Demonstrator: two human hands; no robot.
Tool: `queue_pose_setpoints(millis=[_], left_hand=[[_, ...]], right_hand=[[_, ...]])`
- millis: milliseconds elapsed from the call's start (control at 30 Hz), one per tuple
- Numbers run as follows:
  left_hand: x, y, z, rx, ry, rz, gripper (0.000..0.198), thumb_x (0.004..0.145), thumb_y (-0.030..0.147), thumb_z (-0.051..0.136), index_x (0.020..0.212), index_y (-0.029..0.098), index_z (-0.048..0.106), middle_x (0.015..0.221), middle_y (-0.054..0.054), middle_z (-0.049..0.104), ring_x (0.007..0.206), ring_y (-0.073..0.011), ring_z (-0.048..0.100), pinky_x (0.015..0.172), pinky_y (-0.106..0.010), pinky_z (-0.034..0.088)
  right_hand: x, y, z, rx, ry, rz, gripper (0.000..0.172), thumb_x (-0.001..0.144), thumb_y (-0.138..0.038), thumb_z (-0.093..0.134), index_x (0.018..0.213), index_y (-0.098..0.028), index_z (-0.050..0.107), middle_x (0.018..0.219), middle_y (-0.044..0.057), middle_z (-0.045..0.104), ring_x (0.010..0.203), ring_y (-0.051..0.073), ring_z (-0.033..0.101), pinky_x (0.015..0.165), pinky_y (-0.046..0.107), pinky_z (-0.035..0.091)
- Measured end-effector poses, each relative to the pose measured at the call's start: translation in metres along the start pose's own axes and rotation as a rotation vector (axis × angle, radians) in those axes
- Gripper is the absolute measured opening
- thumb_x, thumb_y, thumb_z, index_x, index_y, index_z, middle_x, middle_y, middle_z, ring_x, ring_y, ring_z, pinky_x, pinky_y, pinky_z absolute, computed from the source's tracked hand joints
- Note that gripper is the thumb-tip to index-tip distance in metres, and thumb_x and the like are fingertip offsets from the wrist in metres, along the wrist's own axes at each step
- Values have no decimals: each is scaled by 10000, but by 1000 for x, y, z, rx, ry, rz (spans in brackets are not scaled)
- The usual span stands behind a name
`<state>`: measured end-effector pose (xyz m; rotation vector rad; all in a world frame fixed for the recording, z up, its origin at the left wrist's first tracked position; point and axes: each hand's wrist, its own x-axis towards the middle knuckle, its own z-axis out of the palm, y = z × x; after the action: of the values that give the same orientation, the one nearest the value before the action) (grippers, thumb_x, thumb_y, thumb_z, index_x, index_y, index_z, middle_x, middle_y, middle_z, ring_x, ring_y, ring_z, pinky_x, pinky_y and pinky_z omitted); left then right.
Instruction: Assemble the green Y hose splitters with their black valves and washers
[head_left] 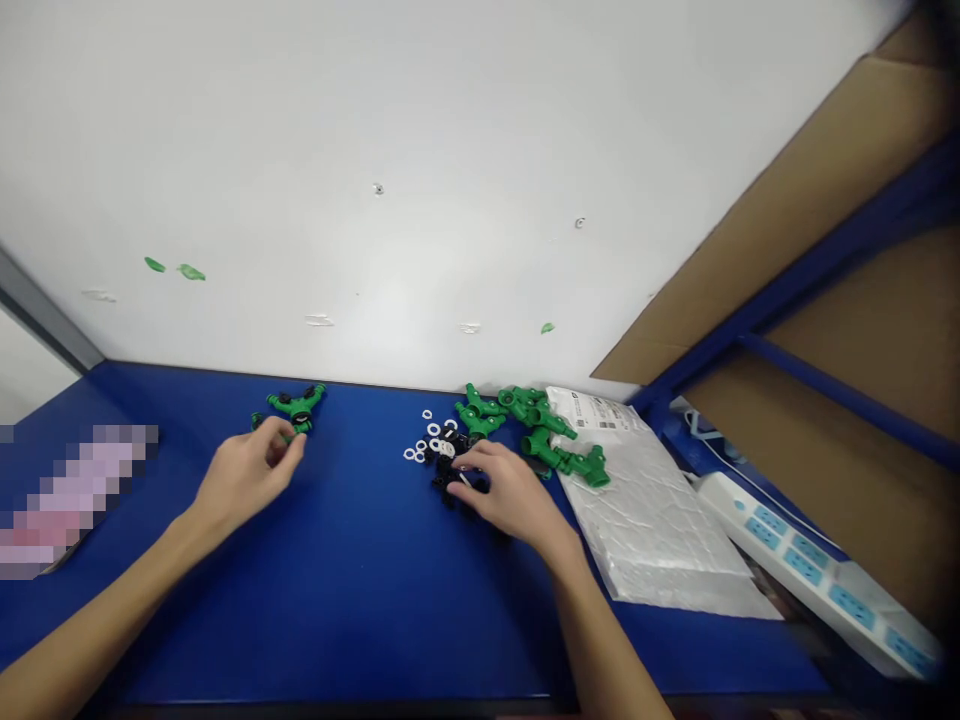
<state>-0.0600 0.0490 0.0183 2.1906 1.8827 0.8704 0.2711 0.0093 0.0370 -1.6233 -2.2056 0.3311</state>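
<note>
My left hand (251, 470) is beside green Y-shaped hose connectors with black parts (296, 402) at the left of the table. Its fingers are curled, with a gap between thumb and index finger, and the fingertips partly cover the nearer connector. Over a pile of small black plastic parts (444, 475), my right hand (510, 490) has its thumb and fingers closing on something small; a white sliver shows between them. Flat white ring washers (434, 430) lie just behind and left of that pile. Several green connectors (551, 450) are heaped beyond my right hand.
A white plastic mailing bag (660, 510) lies on the blue table (360, 600) at the right. Farther right is a white power strip (817, 580) with blue sockets, beside cardboard (750, 240) and a blue frame. A white wall (420, 250) rises behind; a pixelated object lies far left.
</note>
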Motion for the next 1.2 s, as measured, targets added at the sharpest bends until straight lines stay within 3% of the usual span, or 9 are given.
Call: queue_pose_setpoints(millis=[67, 167, 400, 533, 667, 833, 1000, 1100, 1200], left_hand=[[-4, 17, 11, -108, -94, 138, 183, 888, 392, 482, 826, 224, 521, 552, 53, 539, 490, -147, 547, 557, -260, 410], [-7, 38, 26, -205, -197, 236, 167, 904, 341, 472, 797, 220, 515, 536, 65, 522, 464, -125, 521, 502, -237, 396], [-3, 56, 46, -300, -270, 374, 172, 937, 254, 436, 830, 194, 557, 669, 23, 611, 539, -112, 567, 514, -210, 460], [30, 88, 73, -274, -302, 507, 149, 924, 186, 462, 912, 176, 610, 871, -34, 672, 794, -156, 649, 734, -259, 529], [79, 131, 112, -173, -341, 640, 196, 941, 173, 485, 1072, 128, 624, 1104, -112, 656, 1063, -237, 613, 910, -392, 515], [112, 158, 141, -39, -475, 848, 339, 925, 314, 588, 1232, 172, 572, 1243, -103, 603, 1027, -237, 631, 852, -449, 546], [121, 169, 137, -31, -573, 899, 339, 926, 310, 586, 1232, 165, 571, 1239, -103, 603, 1031, -239, 629, 854, -451, 545], [122, 166, 116, -113, -597, 842, 264, 887, 278, 634, 1111, 140, 616, 1109, -106, 662, 975, -249, 649, 831, -425, 542], [112, 146, 84, -253, -584, 726, 171, 877, 263, 620, 1013, 165, 583, 957, -78, 698, 846, -228, 677, 744, -354, 539]], right_hand=[[3, -10, 14, -161, -87, -56, 196, 828, -277, 703, 1007, -204, 734, 994, 93, 670, 949, 257, 610, 819, 359, 500], [8, -19, 30, -204, -126, -93, 96, 853, -180, 662, 891, -166, 750, 937, 114, 670, 938, 266, 620, 807, 360, 511], [9, -12, 31, -69, -35, -145, 201, 965, -266, 547, 1043, -170, 706, 975, 61, 675, 890, 149, 647, 840, 237, 514], [8, -13, 40, -117, -24, -160, 127, 910, -216, 615, 972, -170, 716, 954, 83, 663, 948, 214, 622, 865, 323, 513], [5, -18, 50, -178, -44, -166, 129, 901, -186, 606, 948, -170, 725, 930, 96, 649, 968, 244, 594, 887, 368, 502], [2, -19, 49, -226, -47, -130, 145, 911, -207, 590, 965, -166, 718, 936, 93, 638, 915, 228, 579, 864, 357, 511], [1, -18, 47, -226, -54, -124, 151, 919, -233, 581, 966, -177, 714, 940, 82, 633, 933, 224, 563, 885, 351, 502], [0, -17, 47, -216, -55, -122, 148, 916, -215, 579, 954, -169, 714, 939, 87, 636, 945, 235, 561, 873, 358, 504], [-1, -15, 45, -194, -49, -122, 145, 914, -208, 580, 937, -167, 717, 935, 94, 639, 955, 244, 562, 860, 365, 506]])
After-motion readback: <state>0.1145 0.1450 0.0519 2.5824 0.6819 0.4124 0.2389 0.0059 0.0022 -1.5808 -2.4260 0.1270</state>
